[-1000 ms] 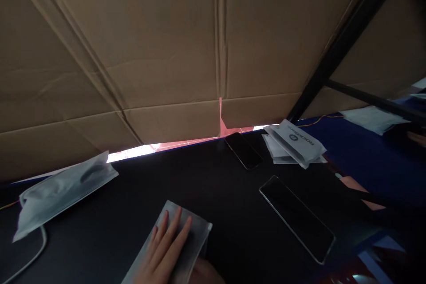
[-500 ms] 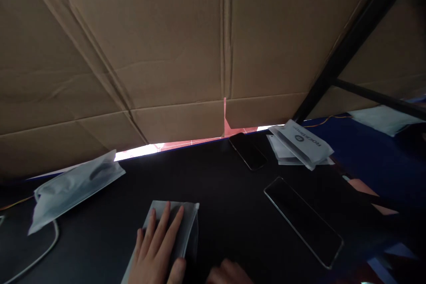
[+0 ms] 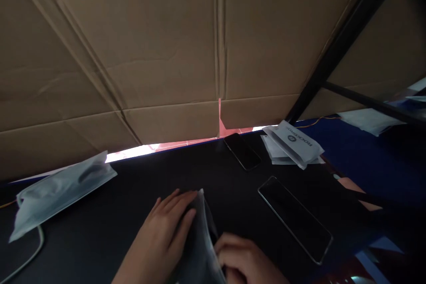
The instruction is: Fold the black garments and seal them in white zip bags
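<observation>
A frosted plastic zip bag (image 3: 199, 248) lies at the bottom middle of the black table, its zip edge slanting down toward the right. My left hand (image 3: 163, 230) covers its left side and holds the top corner, with the fingers close together and the thumb over the bag. On the right edge, my right hand (image 3: 246, 255) has its fingers curled and closed on the bag near the zip. The bag's lower part runs out of view, and its contents are hidden. To the right of my hands lies a large dark phone (image 3: 296, 219).
A smaller dark phone (image 3: 242, 151) lies farther back, beside stacked white printed pouches (image 3: 296, 142). Another frosted bag (image 3: 63, 191) sits at left, above a white cable (image 3: 38, 248). Cardboard panels (image 3: 159, 53) stand behind the table; a black metal bar (image 3: 339, 49) slants down at right.
My left hand has gone from spread flat on the bag to gripping its top corner. My right hand has come up to the bag's right edge and closed on it. The view has shifted slightly.
</observation>
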`<state>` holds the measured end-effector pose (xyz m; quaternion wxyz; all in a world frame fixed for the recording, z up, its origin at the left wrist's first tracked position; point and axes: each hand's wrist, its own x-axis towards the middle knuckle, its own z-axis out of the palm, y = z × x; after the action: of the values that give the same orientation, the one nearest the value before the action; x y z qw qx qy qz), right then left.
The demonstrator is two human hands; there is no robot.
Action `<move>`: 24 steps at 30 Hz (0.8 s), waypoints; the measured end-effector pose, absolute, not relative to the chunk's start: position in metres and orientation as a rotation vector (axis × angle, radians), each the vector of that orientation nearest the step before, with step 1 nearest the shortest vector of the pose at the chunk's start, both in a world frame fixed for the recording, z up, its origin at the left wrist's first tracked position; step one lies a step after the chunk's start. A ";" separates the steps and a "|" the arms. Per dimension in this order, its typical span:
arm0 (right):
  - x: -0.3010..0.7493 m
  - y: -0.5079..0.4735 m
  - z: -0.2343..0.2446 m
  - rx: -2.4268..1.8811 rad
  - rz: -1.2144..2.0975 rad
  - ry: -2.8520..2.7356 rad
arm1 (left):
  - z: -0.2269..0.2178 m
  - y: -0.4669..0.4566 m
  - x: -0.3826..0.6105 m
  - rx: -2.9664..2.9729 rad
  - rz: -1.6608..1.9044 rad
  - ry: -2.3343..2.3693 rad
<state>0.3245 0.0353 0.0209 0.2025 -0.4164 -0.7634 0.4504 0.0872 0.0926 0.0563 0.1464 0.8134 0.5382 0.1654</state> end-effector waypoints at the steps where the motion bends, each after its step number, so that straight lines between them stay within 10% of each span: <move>1: 0.328 0.036 0.024 -1.220 1.189 -2.117 | 0.058 0.103 0.094 2.318 0.456 1.556; 24: 0.291 0.051 0.029 -1.393 0.860 -1.649 | 0.062 0.099 0.119 2.011 0.715 1.357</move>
<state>0.2914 0.0506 0.0289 0.3977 -0.5500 -0.6512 0.3396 0.1193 0.0986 0.0620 0.3012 0.7582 0.5116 0.2696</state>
